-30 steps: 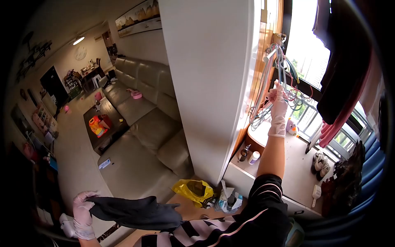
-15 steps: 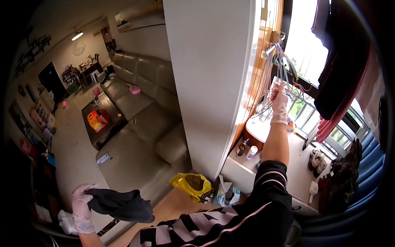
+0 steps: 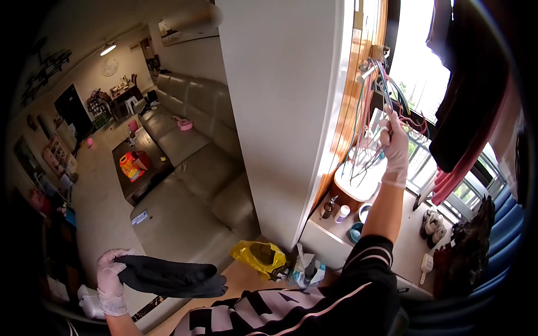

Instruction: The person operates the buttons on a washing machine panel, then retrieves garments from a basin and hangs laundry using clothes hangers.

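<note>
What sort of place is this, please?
Probably a home's living room beside a window: there is a long sofa, a coffee table in front of it, and dark clothes hanging by the window.

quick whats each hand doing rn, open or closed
Left hand: closed, holding dark cloth.
Right hand: closed on wire hangers; how many, can't tell.

Stretches right arm (image 3: 383, 215) forward, curls fingers (image 3: 391, 119) of gloved right hand (image 3: 397, 144) into grip. Holds gloved left hand (image 3: 110, 280) low, well out to left side, with left fingers (image 3: 117, 255) bent over.
</note>
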The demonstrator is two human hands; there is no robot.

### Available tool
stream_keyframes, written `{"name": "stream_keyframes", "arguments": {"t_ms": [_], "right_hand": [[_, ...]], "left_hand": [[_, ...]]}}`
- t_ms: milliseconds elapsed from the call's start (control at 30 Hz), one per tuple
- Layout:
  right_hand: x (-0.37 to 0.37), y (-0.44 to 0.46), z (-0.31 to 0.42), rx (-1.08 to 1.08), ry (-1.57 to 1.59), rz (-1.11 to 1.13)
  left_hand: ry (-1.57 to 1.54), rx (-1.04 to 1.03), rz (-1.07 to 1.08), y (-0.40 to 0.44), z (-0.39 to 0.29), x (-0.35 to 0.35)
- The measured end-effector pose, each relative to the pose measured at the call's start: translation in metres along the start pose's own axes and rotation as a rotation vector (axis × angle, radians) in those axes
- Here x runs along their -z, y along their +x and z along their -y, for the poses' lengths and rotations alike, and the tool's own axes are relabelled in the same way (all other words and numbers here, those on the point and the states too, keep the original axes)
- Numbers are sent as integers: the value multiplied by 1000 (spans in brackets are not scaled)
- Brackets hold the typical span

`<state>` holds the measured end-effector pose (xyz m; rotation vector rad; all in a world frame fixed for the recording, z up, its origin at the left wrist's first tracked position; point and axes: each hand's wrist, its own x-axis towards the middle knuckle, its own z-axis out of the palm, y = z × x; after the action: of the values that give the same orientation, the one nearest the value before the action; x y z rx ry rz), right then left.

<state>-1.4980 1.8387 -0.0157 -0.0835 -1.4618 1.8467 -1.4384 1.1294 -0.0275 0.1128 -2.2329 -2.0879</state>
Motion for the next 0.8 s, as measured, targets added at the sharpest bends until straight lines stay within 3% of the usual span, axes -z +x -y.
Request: {"name": "stream_keyframes", "arguments": {"t_ms": [100, 167, 233, 300, 367, 433, 500, 567, 800], "right_hand": [[7, 2, -9, -48, 32, 28], [7, 6, -3, -149, 126, -162], [3, 10, 9, -91, 186, 11], [1, 5, 33, -143, 165, 10], [-3, -20, 52, -75, -77, -52], [-1, -46, 67, -141, -150, -112], [-5, -75, 75, -93, -269, 56], [1, -92, 68, -154, -410, -19], [-39, -107, 70, 32, -424, 1]], "left_hand": [[7, 3, 28, 1, -2, -3], [-5, 12, 38, 1, -8, -10], [5, -15, 57, 5, -7, -16], [44, -37, 70, 6, -10, -17], [19, -10, 76, 4, -11, -18], [-2, -3, 80, 7, -10, -21], [11, 8, 76, 7, -7, -17], [31, 6, 85, 6, -10, -20], [67, -9, 94, 8, -5, -8]]}}
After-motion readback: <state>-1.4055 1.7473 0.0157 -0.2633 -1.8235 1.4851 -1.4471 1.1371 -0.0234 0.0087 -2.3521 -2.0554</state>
